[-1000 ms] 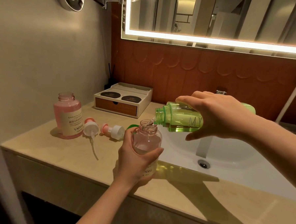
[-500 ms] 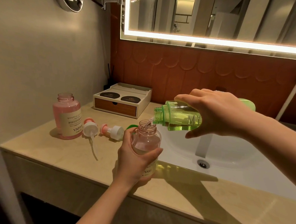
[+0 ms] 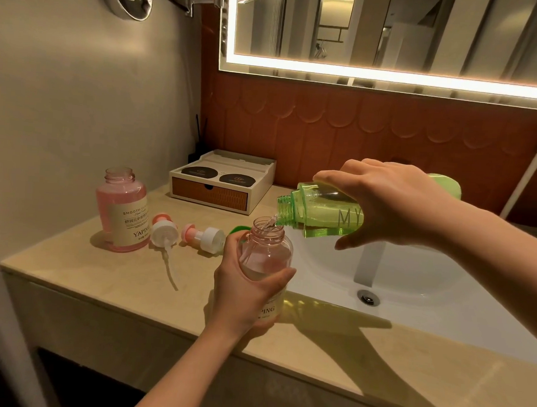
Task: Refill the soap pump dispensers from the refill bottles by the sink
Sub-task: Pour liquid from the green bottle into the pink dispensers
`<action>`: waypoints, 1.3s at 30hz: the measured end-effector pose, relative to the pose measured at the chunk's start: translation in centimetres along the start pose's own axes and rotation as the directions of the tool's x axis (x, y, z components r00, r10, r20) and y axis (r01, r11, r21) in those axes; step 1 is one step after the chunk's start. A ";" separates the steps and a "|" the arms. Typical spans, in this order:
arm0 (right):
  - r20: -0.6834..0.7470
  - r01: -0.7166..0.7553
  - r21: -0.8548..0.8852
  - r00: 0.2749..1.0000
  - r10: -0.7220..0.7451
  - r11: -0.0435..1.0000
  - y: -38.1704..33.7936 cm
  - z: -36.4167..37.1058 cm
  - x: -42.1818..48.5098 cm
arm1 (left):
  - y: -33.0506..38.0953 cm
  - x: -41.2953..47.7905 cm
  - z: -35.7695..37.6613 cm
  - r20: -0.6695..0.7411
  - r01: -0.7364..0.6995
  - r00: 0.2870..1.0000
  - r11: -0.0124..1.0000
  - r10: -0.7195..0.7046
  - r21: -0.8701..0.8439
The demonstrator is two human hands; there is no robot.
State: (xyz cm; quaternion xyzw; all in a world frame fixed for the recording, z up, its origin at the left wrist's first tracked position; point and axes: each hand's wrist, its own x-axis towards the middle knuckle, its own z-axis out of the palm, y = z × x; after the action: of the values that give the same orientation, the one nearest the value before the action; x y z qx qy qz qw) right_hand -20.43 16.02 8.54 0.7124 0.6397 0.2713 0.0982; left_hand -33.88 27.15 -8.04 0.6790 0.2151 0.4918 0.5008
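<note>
Right hand [image 3: 394, 207] grips the tilted green refill bottle [image 3: 319, 212] — liquid seemingly trickling into the pink dispenser [image 3: 266, 253] the left hand [image 3: 241, 289] grips.

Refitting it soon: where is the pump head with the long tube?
Head view: the tubed pump head lies on the counter, left of the sink, between the standing pink bottle and the other pump head.

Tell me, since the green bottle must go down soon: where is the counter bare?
Bare counter runs along the front edge, before the sink, right of the left hand. Another patch lies front-left, this side of the pump tube. Crowded: back-left, with the pink bottle, two pump heads and drawer box.
</note>
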 end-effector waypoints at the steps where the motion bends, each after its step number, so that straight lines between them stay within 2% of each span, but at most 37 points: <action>1: 0.001 0.000 -0.002 1.000 0.000 1.000 0.0 0.0 0.0 | 0.0 0.0 0.0 0.000 -0.001 1.000 1.000 0.001 0.000; 24: 0.012 0.031 -0.069 0.999 -0.030 0.997 0.1 -0.7 0.7 | 0.0 0.1 0.1 -0.023 -0.013 1.000 1.000 0.013 0.003; 39: 0.013 0.130 -0.236 0.991 -0.131 0.963 -0.3 -2.1 1.9 | -0.2 0.2 0.1 -0.028 -0.032 0.999 0.999 0.032 -0.001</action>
State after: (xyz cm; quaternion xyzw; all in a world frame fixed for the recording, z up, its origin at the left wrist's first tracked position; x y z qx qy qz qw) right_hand -21.67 17.42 10.61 0.6517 0.6486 0.3392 0.1990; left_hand -33.69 27.36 -8.15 0.6750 0.2108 0.5095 0.4902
